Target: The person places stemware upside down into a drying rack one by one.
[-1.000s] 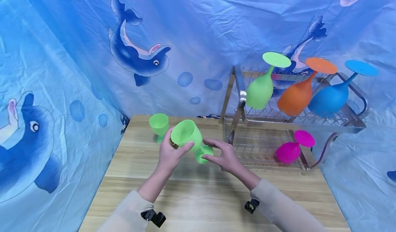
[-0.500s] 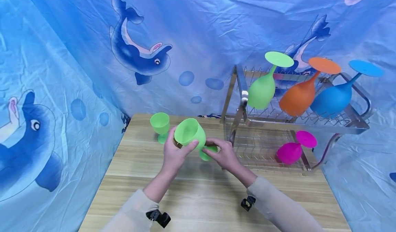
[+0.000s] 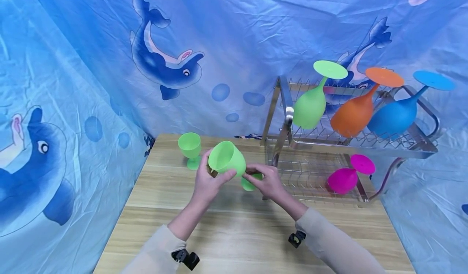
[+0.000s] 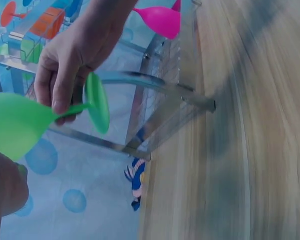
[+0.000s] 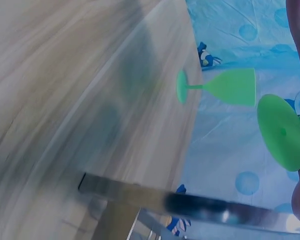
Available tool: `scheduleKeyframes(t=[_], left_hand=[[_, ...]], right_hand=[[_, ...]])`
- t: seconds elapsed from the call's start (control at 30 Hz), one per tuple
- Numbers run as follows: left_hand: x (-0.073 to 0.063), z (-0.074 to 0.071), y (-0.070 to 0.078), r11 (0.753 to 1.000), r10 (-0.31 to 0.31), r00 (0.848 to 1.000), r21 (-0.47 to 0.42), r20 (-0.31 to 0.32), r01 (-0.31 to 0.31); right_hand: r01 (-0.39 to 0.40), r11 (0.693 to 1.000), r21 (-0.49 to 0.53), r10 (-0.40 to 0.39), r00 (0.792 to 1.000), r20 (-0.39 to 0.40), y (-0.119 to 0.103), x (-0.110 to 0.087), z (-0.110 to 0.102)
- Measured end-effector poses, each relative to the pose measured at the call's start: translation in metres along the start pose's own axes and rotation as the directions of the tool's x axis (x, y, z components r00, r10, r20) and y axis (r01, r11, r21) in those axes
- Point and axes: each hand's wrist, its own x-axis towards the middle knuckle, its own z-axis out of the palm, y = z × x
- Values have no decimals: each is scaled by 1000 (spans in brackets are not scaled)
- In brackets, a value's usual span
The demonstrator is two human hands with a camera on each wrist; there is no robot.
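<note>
Tilted above the table, a green goblet point(image 3: 234, 162) has its mouth facing up and left. My left hand point(image 3: 207, 184) grips its bowl, with the thumb on the near side. The right hand point(image 3: 269, 181) pinches the stem just above the foot, clearly seen in the left wrist view, where the right hand point(image 4: 74, 55) is at the stem and the bowl point(image 4: 14, 122) lies to the left. In the right wrist view the round foot point(image 5: 280, 132) faces the camera. A second green goblet point(image 3: 189, 144) stands upright on the table behind my left hand.
Right of the hands stands a two-tier metal dish rack point(image 3: 360, 148). Its top tier bears upside-down, leaning green point(image 3: 310, 105), orange point(image 3: 352, 115) and blue goblets point(image 3: 393, 117). A magenta goblet point(image 3: 342, 180) leans on the lower tier. A blue dolphin-print curtain point(image 3: 226, 42) surrounds the wooden table point(image 3: 234, 241).
The held goblet and my hands have shifted slightly right in the head view. The right thumb and fingers have moved from around the foot onto the stem. The standing goblet stays in place.
</note>
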Motion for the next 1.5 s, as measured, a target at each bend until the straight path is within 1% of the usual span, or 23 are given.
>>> scheduleKeyframes(t=[0.07,0.13,0.2,0.23,0.27,0.33,0.37,0.43,0.47,0.5,0.57,0.67,0.7,0.77,0.8,0.87,0.93,1.0,1.13,1.27,1.37,1.43,1.5], left_hand=[[2,-9,1,998,17,999,58,52,-20],[4,-20,4,986,47,992,152,118,-64],[7,-31,10,951,77,976,280,205,-134],[9,-37,14,918,93,963,352,254,-182],[10,-41,18,875,106,946,424,305,-235],[13,-48,27,767,122,906,541,406,-345],[15,-51,31,703,129,882,586,452,-403],[18,-55,39,584,144,831,631,538,-510],[19,-56,41,533,152,800,633,580,-561],[21,-57,44,492,160,767,623,622,-608],[24,-57,47,414,180,691,583,700,-699],[28,-54,49,285,219,564,501,796,-817],[29,-53,49,244,233,526,474,818,-846],[32,-51,47,172,257,461,430,849,-887],[33,-50,46,146,270,434,409,859,-901],[33,-50,43,111,289,399,383,871,-917],[33,-50,39,85,298,376,368,877,-926],[31,-50,35,65,309,363,361,879,-930],[30,-51,28,39,334,353,361,874,-932],[31,-52,24,53,368,350,357,861,-933],[31,-54,22,77,391,358,358,848,-931],[32,-55,20,97,408,371,364,834,-926],[30,-58,19,126,425,396,381,814,-916]], right_hand=[[24,999,-26,-23,999,29,-1,-1,-5],[56,996,-66,-52,996,69,-1,-2,-12],[98,989,-111,-86,990,110,-1,-3,-19],[121,983,-135,-103,986,130,-1,-3,-23],[140,979,-147,-118,982,148,0,-4,-27],[177,969,-175,-144,972,185,1,-4,-35],[195,963,-186,-156,967,203,2,-4,-38],[231,951,-203,-181,954,240,4,-4,-44],[252,944,-212,-194,946,258,4,-4,-47],[273,937,-220,-208,938,277,4,-3,-49],[311,922,-232,-233,922,310,4,-1,-54],[347,908,-236,-252,901,352,3,2,-61],[352,906,-236,-253,896,364,2,3,-63],[352,906,-236,-246,889,386,0,5,-66],[348,907,-236,-237,887,396,-1,6,-67],[341,910,-238,-222,883,414,-2,8,-69],[336,910,-242,-210,879,427,-4,9,-70],[332,911,-245,-202,877,437,-6,11,-70],[323,912,-253,-184,873,451,-8,13,-71],[324,913,-248,-182,867,463,-10,16,-70],[343,906,-249,-198,861,468,-10,19,-70],[372,892,-258,-228,861,454,-11,21,-71],[402,874,-272,-267,866,423,-16,22,-74]])
